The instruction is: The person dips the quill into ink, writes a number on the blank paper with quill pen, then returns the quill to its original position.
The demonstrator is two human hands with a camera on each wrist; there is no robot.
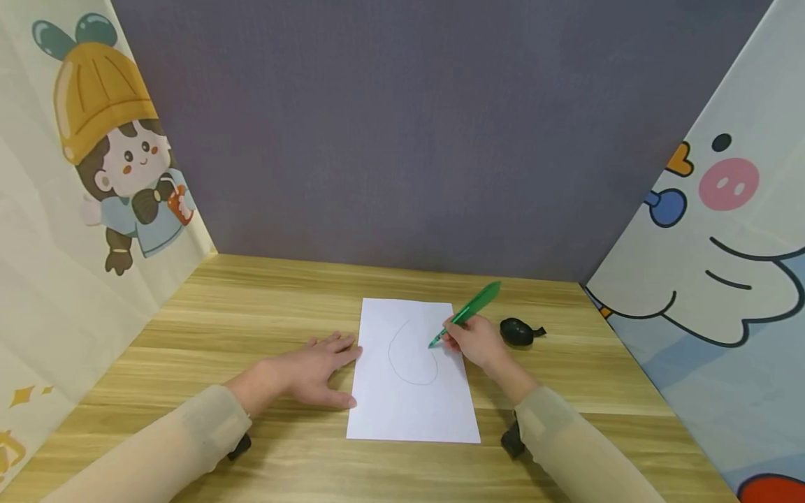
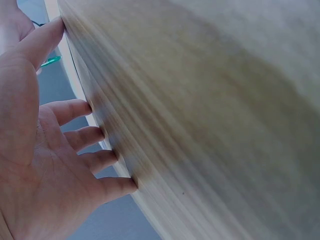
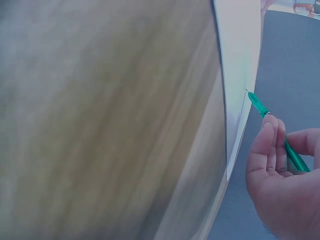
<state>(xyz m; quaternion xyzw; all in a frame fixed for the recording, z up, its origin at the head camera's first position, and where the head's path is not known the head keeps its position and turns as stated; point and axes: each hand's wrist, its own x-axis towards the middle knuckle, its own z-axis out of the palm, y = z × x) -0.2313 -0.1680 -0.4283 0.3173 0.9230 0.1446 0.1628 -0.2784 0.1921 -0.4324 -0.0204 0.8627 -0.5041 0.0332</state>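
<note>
A white sheet of paper (image 1: 409, 412) lies on the wooden table, bearing a thin curved line like an incomplete oval. My right hand (image 1: 476, 340) pinches a green pen (image 1: 468, 311) with a wide, leaf-like top end, its tip at the paper near the line's right end. In the right wrist view the pen (image 3: 258, 104) runs between thumb and fingers. My left hand (image 1: 314, 372) rests with spread fingers at the paper's left edge, thumb and a fingertip touching it. The left wrist view shows that hand (image 2: 55, 165) with its fingertips on the tabletop.
A small black rounded object (image 1: 517, 332) with a short tab sits right of my right hand. The wooden table (image 1: 283, 475) meets a grey panel (image 1: 402, 140) at the back. Cartoon-printed walls (image 1: 38, 244) stand at both sides. Dark straps or devices show beneath both sleeves.
</note>
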